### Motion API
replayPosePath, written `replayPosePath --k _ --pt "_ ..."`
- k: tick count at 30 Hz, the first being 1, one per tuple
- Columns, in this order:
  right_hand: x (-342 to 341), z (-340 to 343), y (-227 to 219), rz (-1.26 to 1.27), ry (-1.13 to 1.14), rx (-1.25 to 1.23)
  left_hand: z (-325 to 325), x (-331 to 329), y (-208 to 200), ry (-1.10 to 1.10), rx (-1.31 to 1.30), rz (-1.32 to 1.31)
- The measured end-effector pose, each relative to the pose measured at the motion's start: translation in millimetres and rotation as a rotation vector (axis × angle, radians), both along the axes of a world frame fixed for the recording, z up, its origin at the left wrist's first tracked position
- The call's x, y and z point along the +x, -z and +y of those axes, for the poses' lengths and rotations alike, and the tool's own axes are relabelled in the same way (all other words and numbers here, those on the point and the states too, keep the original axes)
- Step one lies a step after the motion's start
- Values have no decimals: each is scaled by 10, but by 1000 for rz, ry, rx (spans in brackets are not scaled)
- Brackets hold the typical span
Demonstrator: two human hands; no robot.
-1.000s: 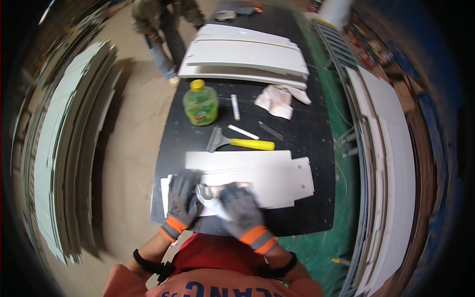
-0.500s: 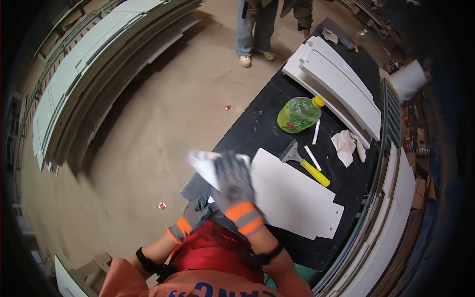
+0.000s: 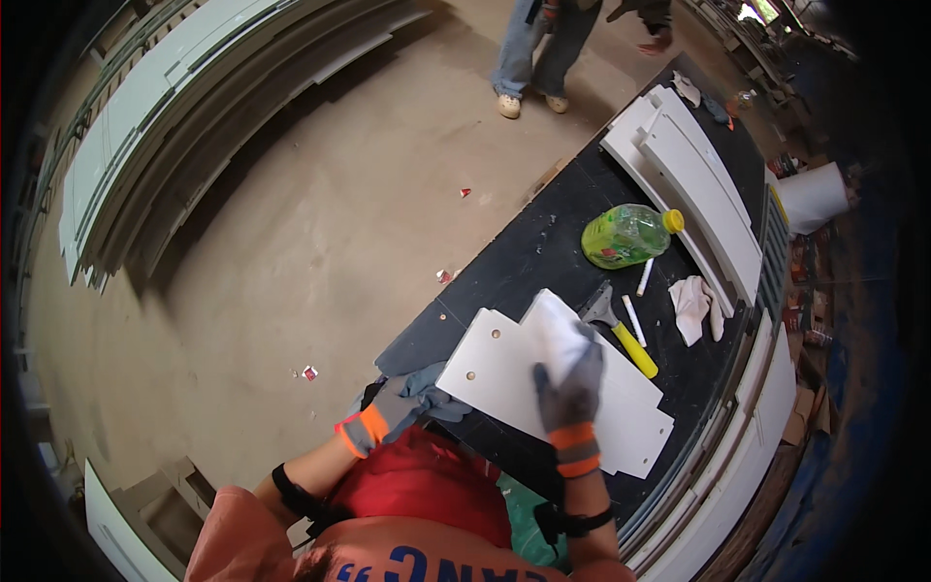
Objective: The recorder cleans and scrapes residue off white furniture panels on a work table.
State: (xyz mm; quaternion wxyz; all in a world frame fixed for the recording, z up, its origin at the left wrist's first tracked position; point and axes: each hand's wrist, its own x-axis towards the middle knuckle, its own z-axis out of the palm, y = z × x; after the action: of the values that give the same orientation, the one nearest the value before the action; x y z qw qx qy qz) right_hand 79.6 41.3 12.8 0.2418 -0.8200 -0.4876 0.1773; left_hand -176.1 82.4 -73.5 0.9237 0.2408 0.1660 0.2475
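Note:
A notched white panel [image 3: 504,373] with small round holes lies on the black tabletop in front of me. My right hand [image 3: 570,388], in a grey glove with an orange-striped cuff, is closed on a white cloth [image 3: 561,335] pressed to the panel's upper face; the cloth is blurred. My left hand [image 3: 396,403], gloved alike, is by the table's near left corner, against bunched blue-grey fabric [image 3: 436,390] beside the panel's left end. Its fingers do not show clearly. A scraper with a yellow handle [image 3: 635,349] lies at the panel's far right edge.
Beyond the scraper are white marker-like sticks [image 3: 633,320], a green-filled bottle with a yellow cap [image 3: 626,236], a crumpled cloth [image 3: 693,308] and stacked white panels [image 3: 693,175]. A large panel stack [image 3: 184,126] stands left. Another person [image 3: 543,58] stands beyond the table.
My right hand has swept the white cloth rightward from the panel's left end to its middle, uncovering the holes there. The person beyond has drawn a hand off the table.

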Motion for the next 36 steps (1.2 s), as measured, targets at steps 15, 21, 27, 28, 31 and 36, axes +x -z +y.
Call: replayPosePath --k 15,21,27,28,31,36 --pt "-84 -940 -22 142 -670 60 25 -66 -145 -15 55 196" --pt "434 -1104 -120 -85 -499 135 392 -284 -335 -31 50 494" --pt "-743 -350 60 -129 -773 36 688 363 -288 51 723 786" --pt "-720 -405 91 -163 -780 48 713 464 -384 79 757 758" --pt "-297 -750 112 -194 -547 3 787 522 -395 263 623 997" --pt "1015 -2005 272 -280 422 65 736 651 -621 247 487 917"
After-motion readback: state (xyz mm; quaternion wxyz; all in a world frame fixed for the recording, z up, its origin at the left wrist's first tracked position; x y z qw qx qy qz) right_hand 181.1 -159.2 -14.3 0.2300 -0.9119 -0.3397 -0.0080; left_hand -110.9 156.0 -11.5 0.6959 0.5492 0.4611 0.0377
